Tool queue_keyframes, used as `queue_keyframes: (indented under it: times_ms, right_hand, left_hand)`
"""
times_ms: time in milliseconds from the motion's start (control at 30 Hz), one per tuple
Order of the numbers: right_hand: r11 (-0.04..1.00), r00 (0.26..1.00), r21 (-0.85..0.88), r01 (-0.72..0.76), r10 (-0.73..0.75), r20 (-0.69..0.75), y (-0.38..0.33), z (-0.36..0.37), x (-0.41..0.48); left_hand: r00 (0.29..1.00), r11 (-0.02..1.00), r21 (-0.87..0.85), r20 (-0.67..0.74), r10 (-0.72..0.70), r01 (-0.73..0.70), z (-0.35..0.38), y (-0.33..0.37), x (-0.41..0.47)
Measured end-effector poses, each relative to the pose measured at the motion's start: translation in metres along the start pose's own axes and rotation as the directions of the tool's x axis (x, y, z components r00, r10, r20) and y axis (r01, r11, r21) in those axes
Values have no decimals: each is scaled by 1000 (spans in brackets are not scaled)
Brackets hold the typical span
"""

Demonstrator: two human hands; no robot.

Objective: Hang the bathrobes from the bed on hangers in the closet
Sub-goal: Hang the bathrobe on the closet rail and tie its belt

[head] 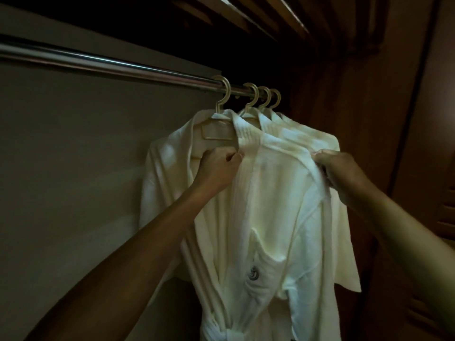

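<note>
Several white bathrobes hang close together on pale hangers from a metal closet rod [103, 64]. The nearest bathrobe [268, 193] faces me on the front hanger [218, 124], its belt tied low and a dark emblem on its pocket. My left hand [218, 166] pinches the robe's collar at its left lapel. My right hand [337, 168] grips the robe's right shoulder edge. The robes behind it show only their collars and shoulders.
A plain grey closet wall [73, 168] fills the left side behind the rod. Dark wooden panelling and a louvred door [438, 217] stand to the right. Wooden slats [246, 16] run overhead. The rod's left stretch carries no hangers.
</note>
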State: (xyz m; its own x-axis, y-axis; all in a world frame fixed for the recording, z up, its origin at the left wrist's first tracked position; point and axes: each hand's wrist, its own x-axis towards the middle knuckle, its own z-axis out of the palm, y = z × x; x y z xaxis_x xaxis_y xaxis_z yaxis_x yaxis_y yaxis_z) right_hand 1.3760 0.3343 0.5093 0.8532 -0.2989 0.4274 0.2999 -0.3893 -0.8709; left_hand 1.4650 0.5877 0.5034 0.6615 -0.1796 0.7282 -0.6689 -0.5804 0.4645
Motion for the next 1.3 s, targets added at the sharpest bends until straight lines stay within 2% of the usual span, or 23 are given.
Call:
queue_keyframes:
  times_ms: [67, 100, 167, 200, 267, 300, 367, 433, 500, 533, 633, 667, 700, 767, 800, 867, 900, 967, 1033, 1067, 1167, 1200, 1300]
  right_hand:
    - [962, 978, -191, 197, -207, -31, -12, 0, -3]
    - [907, 948, -295, 301, -317, -9, -19, 3, -7]
    - [759, 854, -421, 496, -514, 80, -29, 13, -12]
    - [693, 805, -447, 566, -580, 122, -32, 19, -12]
    - [584, 730, -483, 652, -656, 192, -30, 30, -7]
    - [554, 707, -493, 671, -678, 200, -28, 32, -3]
    - [554, 698, -498, 667, -698, 159, -23, 34, 7]
    - [579, 723, -514, 633, -679, 126, -20, 32, 15]
    - [595, 754, -538, 597, -646, 123, -15, 29, 23]
    - [606, 765, -538, 586, -631, 124, -13, 27, 26]
    - [651, 795, -507, 565, -594, 123, -6, 23, 21]
    - [673, 811, -497, 548, -573, 117, -2, 22, 16]
    - [711, 841, -483, 511, -530, 110, 3, 21, 9]
    - [817, 923, -439, 375, -372, 97, 17, 18, -8]
    - [853, 953, -428, 299, -286, 97, 27, 16, -16]
    - [872, 986, -461, 165, -138, 92, 55, 15, -34]
    - [861, 993, -495, 113, -83, 83, 69, 14, -40]
    - [829, 997, -555, 71, -41, 65, 85, 13, -52]
    - [829, 997, -552, 84, -70, 46, 88, 7, -58]
    - [847, 995, -523, 98, -96, 31, 85, 4, -62]
    - [871, 992, -477, 119, -129, 11, 92, -6, -77]
    - [843, 992, -525, 115, -120, 25, 100, -8, -85]
    - [755, 999, -655, 37, -17, 38, 141, -17, -112]
  left_hand:
    - [999, 999, -1, -14, 48, -48, -1, 3, -5]
    - [996, 997, -12, -42, 76, -76, -3, 5, -7]
    - [963, 986, 36, -211, 168, -164, -7, 6, -11]
    - [929, 982, 95, -319, 186, -164, -8, 5, -10]
    - [879, 986, 158, -460, 124, -56, -12, 2, -5]
    - [880, 988, 153, -469, 74, -2, -14, 0, 1]
    - [936, 990, 126, -352, -8, 56, -13, -10, 16]
    - [982, 987, 151, -187, -26, 55, -7, -20, 33]
    - [994, 986, 152, -98, -50, 65, -3, -20, 45]
    - [993, 990, 126, -110, -51, 64, -2, -15, 45]
    - [953, 1000, 4, -302, 21, -21, 7, 1, 27]
    - [952, 998, -58, -306, 7, -26, 14, 3, 17]
    - [968, 991, -136, -248, -39, 5, 23, 4, 7]
    - [991, 969, -219, -32, -126, 116, 38, 8, -10]
    - [992, 971, -203, 48, -120, 127, 43, 8, -13]
    - [994, 976, -206, 97, -57, 76, 40, 10, -12]
    - [995, 966, -250, 96, -35, 59, 36, 7, -7]
    - [990, 913, -388, 110, -89, 125, 25, -3, 1]
    - [982, 841, -506, 82, -172, 190, 20, -13, -1]
    - [980, 839, -511, 44, -192, 187, 21, -12, -5]
    - [989, 949, -298, -72, -129, 102, 32, -7, -18]
    - [988, 969, -230, -99, -119, 94, 34, -3, -23]
    - [978, 977, -200, -179, -108, 72, 40, 4, -45]
